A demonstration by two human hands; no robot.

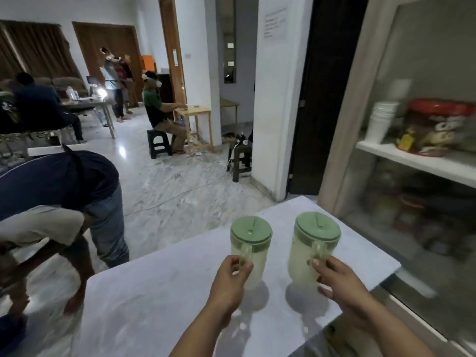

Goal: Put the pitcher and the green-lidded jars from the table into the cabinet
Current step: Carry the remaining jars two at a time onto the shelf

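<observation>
You have your left hand (231, 275) and right hand (334, 279) each clenched on a green-lidded jar's handle, left jar (251, 251) and right jar (313, 247) lifted above the worktop (154, 292), neither yet in the cabinet (412, 161) at two o'clock, and no pitcher in view.

- The tabletop (159, 300) is bare to the left of and in front of the two green-lidded jars (251, 251), so hands can pass there freely.
- A narrow gap separates the jars.
- To the right, the cabinet (386, 99) stands just beside the tabletop edge.
- Its upper shelf (422, 163) carries a stack of white cups (381, 119) and a red-lidded jar (435, 127), which fill its visible part.
- The lower compartment looks crowded, though blurred.
</observation>
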